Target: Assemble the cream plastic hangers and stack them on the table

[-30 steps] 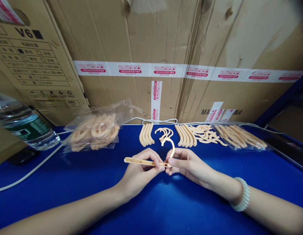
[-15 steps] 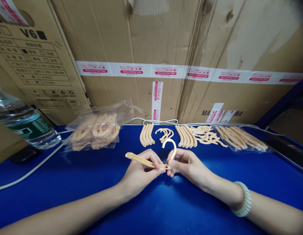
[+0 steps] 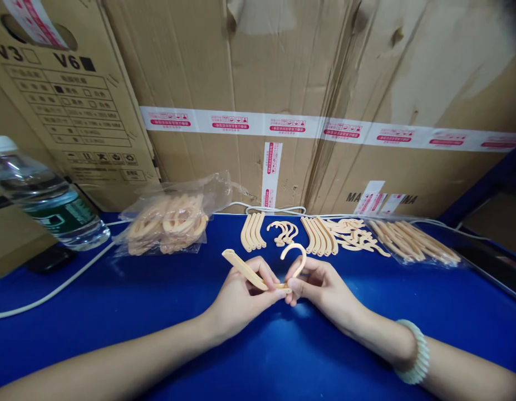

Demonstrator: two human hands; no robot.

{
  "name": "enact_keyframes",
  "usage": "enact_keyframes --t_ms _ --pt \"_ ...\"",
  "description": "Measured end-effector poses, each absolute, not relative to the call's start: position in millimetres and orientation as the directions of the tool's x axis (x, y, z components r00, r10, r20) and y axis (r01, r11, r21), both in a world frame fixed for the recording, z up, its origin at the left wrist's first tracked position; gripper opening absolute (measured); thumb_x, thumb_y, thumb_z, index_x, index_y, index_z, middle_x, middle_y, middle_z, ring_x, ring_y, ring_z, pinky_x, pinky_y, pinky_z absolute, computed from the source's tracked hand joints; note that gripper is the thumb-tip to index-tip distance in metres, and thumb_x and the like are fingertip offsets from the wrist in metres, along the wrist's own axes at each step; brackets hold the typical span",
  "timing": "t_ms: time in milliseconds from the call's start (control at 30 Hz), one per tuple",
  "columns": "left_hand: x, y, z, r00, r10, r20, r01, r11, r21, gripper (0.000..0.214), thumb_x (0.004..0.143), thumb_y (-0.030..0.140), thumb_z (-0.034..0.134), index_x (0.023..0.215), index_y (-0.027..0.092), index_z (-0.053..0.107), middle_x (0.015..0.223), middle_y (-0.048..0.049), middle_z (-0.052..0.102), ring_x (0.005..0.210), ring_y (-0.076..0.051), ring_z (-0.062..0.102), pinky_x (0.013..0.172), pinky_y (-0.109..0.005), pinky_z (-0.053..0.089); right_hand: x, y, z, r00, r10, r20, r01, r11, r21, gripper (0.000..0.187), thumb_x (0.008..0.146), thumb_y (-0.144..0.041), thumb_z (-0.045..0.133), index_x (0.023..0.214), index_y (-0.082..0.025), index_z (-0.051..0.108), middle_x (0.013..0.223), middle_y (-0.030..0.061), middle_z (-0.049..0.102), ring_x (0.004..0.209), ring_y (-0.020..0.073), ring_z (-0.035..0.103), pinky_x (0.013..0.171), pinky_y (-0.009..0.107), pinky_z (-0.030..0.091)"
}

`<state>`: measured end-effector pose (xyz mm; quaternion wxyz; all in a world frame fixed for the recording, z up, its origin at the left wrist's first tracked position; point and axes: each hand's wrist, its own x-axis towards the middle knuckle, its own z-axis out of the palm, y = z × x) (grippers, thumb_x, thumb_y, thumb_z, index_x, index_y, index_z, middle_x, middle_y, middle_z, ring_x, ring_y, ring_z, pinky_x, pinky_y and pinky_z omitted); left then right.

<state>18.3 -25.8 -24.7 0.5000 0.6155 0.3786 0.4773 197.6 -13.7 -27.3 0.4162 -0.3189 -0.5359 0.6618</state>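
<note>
Between finger and thumb, my left hand [image 3: 241, 295] pinches a beige hanger arm [image 3: 246, 269], whose free end points up and to the left. My right hand [image 3: 320, 284] grips a beige hanger hook [image 3: 301, 257] by its base, the curve standing upright. The hook's base meets the inner end of the arm at my fingertips, which partly hide the joint. Just beyond my hands lie a row of hanger arms [image 3: 252, 233], several loose hooks [image 3: 283, 231], a second row of arms [image 3: 318, 236] and a heap of thin curved pieces [image 3: 355, 235].
At the left, a clear bag [image 3: 168, 223] holds oval beige parts, beside a water bottle [image 3: 61, 206] and a dark flat object [image 3: 51, 260]. Another bag [image 3: 414, 242] of long pieces lies right. White cable [image 3: 65, 287] crosses the blue table [image 3: 258, 362]. Cardboard boxes [image 3: 241, 72] stand behind.
The free end of the hanger arm has tilted higher, and the arm has turned in my left hand. Both hands keep their grip. The view has shifted slightly.
</note>
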Motion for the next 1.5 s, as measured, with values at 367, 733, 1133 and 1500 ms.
enact_keyframes --t_ms 367,733,1133,1500 --pt "18.4 -21.4 -22.8 0.243 0.965 0.1 -0.126 -0.07 0.99 0.029 0.064 0.017 0.077 0.075 0.017 0.05 0.067 0.0067 0.056 0.058 -0.006 0.054 0.056 -0.018 0.045 194.3 -18.8 -29.4 -0.344 0.937 0.069 -0.223 -0.01 -0.975 0.03 0.068 -0.037 0.082 0.072 -0.014 0.063 0.067 -0.0024 0.057 0.045 0.0041 0.046 0.038 0.015 0.039" --pt "21.5 -22.1 -22.8 0.322 0.947 -0.001 -0.117 0.041 0.992 0.033 0.066 0.023 0.078 0.083 0.018 0.051 0.076 0.0029 0.065 0.074 -0.016 0.07 0.073 -0.028 0.053 192.3 -20.0 -24.7 -0.359 0.931 0.065 -0.156 0.009 -0.988 0.031 0.068 -0.04 0.081 0.08 -0.014 0.069 0.06 -0.0002 0.063 0.051 0.0098 0.058 0.05 0.021 0.053" --pt "15.2 -21.1 -15.9 0.243 0.969 -0.041 -0.008 0.044 0.999 0.024 0.066 0.03 0.079 0.079 0.015 0.066 0.071 -0.001 0.067 0.069 -0.015 0.064 0.067 -0.026 0.047 246.1 22.5 -9.7 -0.317 0.724 0.613 0.617 0.648 -0.447 0.016 0.091 -0.026 0.056 0.096 -0.02 0.07 0.091 0.0089 0.067 0.089 0.0247 0.058 0.082 0.042 0.049" --pt "15.3 -20.0 -17.0 0.24 0.97 -0.039 -0.068 0.057 0.996 0.022 0.064 0.028 0.08 0.077 0.016 0.067 0.072 -0.0026 0.07 0.071 -0.017 0.067 0.068 -0.028 0.05 252.5 36.6 -31.4 -0.545 0.662 0.515 0.714 0.688 -0.13 0.022 0.09 -0.01 0.05 0.099 -0.018 0.068 0.103 0.0122 0.062 0.096 0.0259 0.056 0.084 0.045 0.049"
